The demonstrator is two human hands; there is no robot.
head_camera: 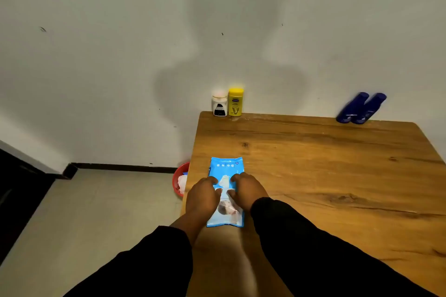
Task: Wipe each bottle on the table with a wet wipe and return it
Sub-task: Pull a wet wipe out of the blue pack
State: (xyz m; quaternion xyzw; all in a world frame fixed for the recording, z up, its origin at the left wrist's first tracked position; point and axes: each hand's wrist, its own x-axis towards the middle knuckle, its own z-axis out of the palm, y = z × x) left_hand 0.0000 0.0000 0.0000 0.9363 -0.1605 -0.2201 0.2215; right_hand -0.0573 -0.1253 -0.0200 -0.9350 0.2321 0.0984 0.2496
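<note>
A blue pack of wet wipes [226, 167] lies flat near the left edge of the wooden table [325, 171]. My left hand [202, 196] rests on the pack's left side and my right hand [248, 190] on its right side, fingers curled down onto the middle where a white wipe [224, 180] shows at the opening. At the table's far left corner stand a white bottle [219, 103] and a yellow bottle [235, 102] side by side. Two dark blue bottles [360, 108] stand together at the far edge on the right, against the wall.
A red bin [178, 182] holding white used wipes sits on the floor just left of the table. The wall runs right behind the table's far edge. A dark piece of furniture fills the lower left corner.
</note>
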